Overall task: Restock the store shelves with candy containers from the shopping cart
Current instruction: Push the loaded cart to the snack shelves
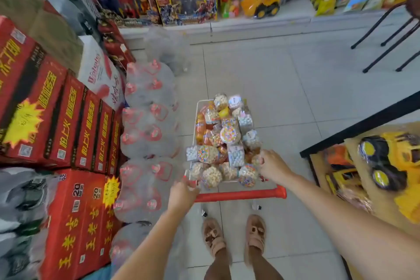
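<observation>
A small shopping cart (241, 195) with a red handle bar stands on the tiled floor in front of me. It is heaped with several clear candy containers (227, 138) of colourful sweets and white balls. My left hand (181, 193) grips the left end of the red handle. My right hand (271, 166) is at the cart's right rear rim, its fingers curled against the containers there; what exactly it holds is hidden. White store shelves (227, 22) with boxed toys run across the far side.
Red cartons (52, 118) and wrapped packs of large water bottles (147, 134) line the left. A black-framed shelf with yellow toy trucks (391, 161) is at the right. Black stool legs (391, 38) stand at the far right. My sandalled feet (234, 236) are behind the cart.
</observation>
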The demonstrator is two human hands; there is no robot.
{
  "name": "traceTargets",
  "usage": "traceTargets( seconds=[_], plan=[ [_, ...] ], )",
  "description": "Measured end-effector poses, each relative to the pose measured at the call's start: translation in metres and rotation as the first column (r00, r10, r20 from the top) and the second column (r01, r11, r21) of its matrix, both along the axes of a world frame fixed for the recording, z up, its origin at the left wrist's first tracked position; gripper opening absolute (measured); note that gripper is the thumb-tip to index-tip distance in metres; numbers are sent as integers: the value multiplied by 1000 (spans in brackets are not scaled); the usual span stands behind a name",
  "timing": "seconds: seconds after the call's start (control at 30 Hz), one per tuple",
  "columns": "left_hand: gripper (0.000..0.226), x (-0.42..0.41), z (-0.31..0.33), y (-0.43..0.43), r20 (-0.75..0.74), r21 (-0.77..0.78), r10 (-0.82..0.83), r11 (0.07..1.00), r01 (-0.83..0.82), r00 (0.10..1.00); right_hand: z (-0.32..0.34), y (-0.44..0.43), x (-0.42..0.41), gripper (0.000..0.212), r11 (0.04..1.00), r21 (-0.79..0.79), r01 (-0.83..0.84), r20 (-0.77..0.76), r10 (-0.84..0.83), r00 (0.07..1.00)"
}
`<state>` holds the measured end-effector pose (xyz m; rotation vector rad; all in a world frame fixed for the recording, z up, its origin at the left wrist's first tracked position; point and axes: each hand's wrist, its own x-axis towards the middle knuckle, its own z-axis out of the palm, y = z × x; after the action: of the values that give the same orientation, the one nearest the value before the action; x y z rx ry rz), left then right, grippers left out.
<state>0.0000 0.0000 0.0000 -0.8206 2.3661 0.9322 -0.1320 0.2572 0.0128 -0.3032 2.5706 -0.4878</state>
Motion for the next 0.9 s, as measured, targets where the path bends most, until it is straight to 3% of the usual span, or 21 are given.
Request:
traceTargets(
  seconds=[0.07, 0.17, 0.23, 0.3, 0.37, 0.43, 0.53, 0.77, 0.9],
  plan=[
    [40, 2, -26, 15, 44, -28, -131, 991, 133, 990, -19, 5, 11, 24, 1000, -10, -9, 37, 9, 999],
    [55, 8, -36, 41, 82, -221, -284, 929, 296, 955, -40, 21, 31, 44, 998, 7, -64, 175, 62, 983],
    [62, 13, -41, 50, 60, -296, -272, 914, 278, 960, -42, 30, 41, 44, 989, 28, -146, 203, 137, 969],
    [70, 18, -50, 51, -76, -277, -209, 944, 181, 975, -41, 37, 45, 42, 975, 60, -216, 201, 200, 959],
    [84, 22, -66, 51, -238, -255, -145, 963, 83, 960, -44, 41, 47, 52, 957, 103, -272, 211, 247, 946],
    [91, 21, -76, 51, -287, -229, -110, 973, 44, 952, -47, 44, 47, 70, 943, 108, -316, 204, 290, 935],
    [90, 8, -75, 51, -296, -225, -122, 973, 54, 947, -47, 46, 43, 71, 951, 104, -291, 172, 271, 947],
    [91, -78, -80, 25, -326, -219, -215, 964, 147, 921, -62, 37, -4, 98, 964, 58, -261, -31, 263, 964],
    [75, -146, -70, 14, -225, -228, -348, 927, 298, 910, -67, 29, -41, 98, 980, 73, -187, -104, 194, 975]
  ],
)
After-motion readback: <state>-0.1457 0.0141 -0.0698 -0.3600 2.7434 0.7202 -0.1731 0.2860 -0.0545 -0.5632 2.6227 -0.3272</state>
